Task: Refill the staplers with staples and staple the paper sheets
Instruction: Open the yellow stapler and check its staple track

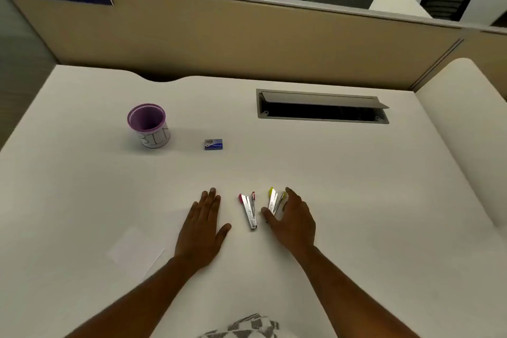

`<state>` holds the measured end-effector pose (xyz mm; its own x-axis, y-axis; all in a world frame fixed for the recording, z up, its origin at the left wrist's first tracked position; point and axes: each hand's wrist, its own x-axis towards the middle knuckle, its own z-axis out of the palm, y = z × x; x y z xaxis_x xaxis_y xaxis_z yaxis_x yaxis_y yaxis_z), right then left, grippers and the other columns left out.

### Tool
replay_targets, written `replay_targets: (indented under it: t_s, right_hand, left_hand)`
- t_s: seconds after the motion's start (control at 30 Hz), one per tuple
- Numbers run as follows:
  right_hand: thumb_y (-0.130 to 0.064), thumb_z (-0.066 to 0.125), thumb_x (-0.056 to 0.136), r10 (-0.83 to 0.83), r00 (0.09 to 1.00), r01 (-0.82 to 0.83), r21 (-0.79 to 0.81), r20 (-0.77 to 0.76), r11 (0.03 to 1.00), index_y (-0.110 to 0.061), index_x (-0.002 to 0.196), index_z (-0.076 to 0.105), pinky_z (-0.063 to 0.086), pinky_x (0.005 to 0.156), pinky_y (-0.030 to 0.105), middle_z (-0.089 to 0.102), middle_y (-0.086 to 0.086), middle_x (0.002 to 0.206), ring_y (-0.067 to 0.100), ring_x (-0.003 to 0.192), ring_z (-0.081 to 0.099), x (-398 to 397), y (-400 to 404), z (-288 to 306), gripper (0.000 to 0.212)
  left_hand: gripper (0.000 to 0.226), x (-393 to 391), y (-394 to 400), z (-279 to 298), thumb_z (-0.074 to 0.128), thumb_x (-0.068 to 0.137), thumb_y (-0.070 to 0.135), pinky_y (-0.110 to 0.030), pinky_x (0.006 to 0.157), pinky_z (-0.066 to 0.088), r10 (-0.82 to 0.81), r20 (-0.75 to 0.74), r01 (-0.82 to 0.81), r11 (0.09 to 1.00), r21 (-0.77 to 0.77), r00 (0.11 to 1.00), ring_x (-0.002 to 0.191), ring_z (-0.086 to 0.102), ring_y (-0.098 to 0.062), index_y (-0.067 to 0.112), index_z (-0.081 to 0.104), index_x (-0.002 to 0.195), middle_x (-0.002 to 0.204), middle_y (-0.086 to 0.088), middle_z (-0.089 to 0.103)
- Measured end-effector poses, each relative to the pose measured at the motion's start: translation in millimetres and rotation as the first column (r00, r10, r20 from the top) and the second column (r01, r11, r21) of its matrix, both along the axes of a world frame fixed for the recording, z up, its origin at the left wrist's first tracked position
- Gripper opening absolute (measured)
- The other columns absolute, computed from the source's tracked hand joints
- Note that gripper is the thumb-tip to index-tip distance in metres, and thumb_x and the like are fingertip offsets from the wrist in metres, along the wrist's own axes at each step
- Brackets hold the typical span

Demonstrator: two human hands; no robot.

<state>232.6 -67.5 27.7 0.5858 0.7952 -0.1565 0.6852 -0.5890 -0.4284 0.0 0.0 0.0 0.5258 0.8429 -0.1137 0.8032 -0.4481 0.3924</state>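
- Paper sheets (135, 254) lie on the counter (356, 186), left of my left hand (201, 230).
- My left hand rests flat, fingers straight, left of the red stapler (249, 210).
- My right hand (295, 218) curls thumb and fingers round the yellow stapler (275, 200), just right of the red stapler.
- Beyond the red stapler sits the staple box (213, 144); a purple cup (148, 125) stands further left.

Print on the small blue box (213, 144) too blurred to read.
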Motion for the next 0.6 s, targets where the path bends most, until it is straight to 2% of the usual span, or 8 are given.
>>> replay_targets:
  t_s: [0.13,0.23,0.33,0.4,0.5,0.6]
  right_hand:
    - [-0.053,0.066,0.078,-0.046,0.998,0.046,0.003,-0.029,0.999,-0.027,0.129,0.045,0.043,0.074,0.031,0.068,-0.006,0.11,0.025,0.104,0.066,-1.2,4.5,5.9,0.06]
    - [-0.042,0.068,0.08,-0.073,0.994,0.073,-0.006,-0.083,0.997,-0.024,0.126,0.055,0.041,0.077,0.029,0.07,-0.003,0.106,0.024,0.102,0.067,-0.1,3.6,6.2,0.052]
    - [-0.039,0.071,0.08,-0.075,0.983,0.073,-0.015,-0.165,0.997,-0.024,0.118,0.065,0.043,0.075,0.028,0.067,-0.01,0.085,0.02,0.094,0.068,5.0,2.6,8.5,0.041]
    - [-0.038,0.075,0.082,-0.087,0.964,0.095,0.018,-0.253,0.995,-0.023,0.114,0.069,0.045,0.074,0.028,0.066,-0.012,0.078,0.018,0.089,0.068,8.0,-0.9,10.5,0.036]
    - [-0.03,0.08,0.084,-0.156,0.853,0.205,0.043,-0.497,0.978,-0.016,0.114,0.073,0.058,0.086,0.04,0.075,-0.001,0.082,0.023,0.088,0.074,11.7,-7.8,13.5,0.033]
    - [-0.016,0.079,0.088,-0.139,0.614,0.301,0.068,-0.777,0.951,-0.008,0.123,0.068,0.06,0.091,0.05,0.077,0.009,0.085,0.028,0.082,0.077,8.1,-17.6,23.1,0.038]
  left_hand:
    - [0.077,0.4,1.5,3.0,0.038,0.101,0.053,-0.032,0.126,0.002,0.005,-0.021,-0.005,1.0,-0.004,1.0,0.155,-0.008,-0.016,0.012,0.008,0.16,0.168,0.0,-0.006]
    - [0.078,0.5,3.2,4.3,0.039,0.101,0.052,-0.03,0.124,-0.002,-0.011,-0.033,0.009,0.999,-0.037,0.999,0.155,-0.009,-0.016,0.014,0.006,0.16,0.168,0.0,-0.009]
    - [0.079,0.4,5.8,9.7,0.045,0.1,0.047,-0.03,0.123,-0.004,-0.006,-0.012,0.005,0.997,-0.078,1.0,0.155,-0.011,-0.016,0.014,0.005,0.161,0.169,0.0,-0.006]
    - [0.08,3.0,1.1,16.0,0.05,0.099,0.043,-0.031,0.124,-0.003,0.016,0.057,-0.011,0.997,-0.076,0.998,0.154,-0.012,-0.016,0.013,0.007,0.16,0.169,-0.001,-0.001]
    - [0.078,13.5,-8.6,28.8,0.054,0.099,0.037,-0.032,0.124,-0.002,0.02,0.182,-0.012,0.999,-0.043,0.983,0.155,-0.011,-0.017,0.012,0.013,0.16,0.169,0.0,0.004]
    - [0.074,30.2,-18.9,43.4,0.057,0.099,0.032,-0.035,0.127,0.002,0.042,0.347,0.004,0.991,-0.131,0.937,0.155,-0.009,-0.015,0.014,0.017,0.159,0.168,0.003,0.008]
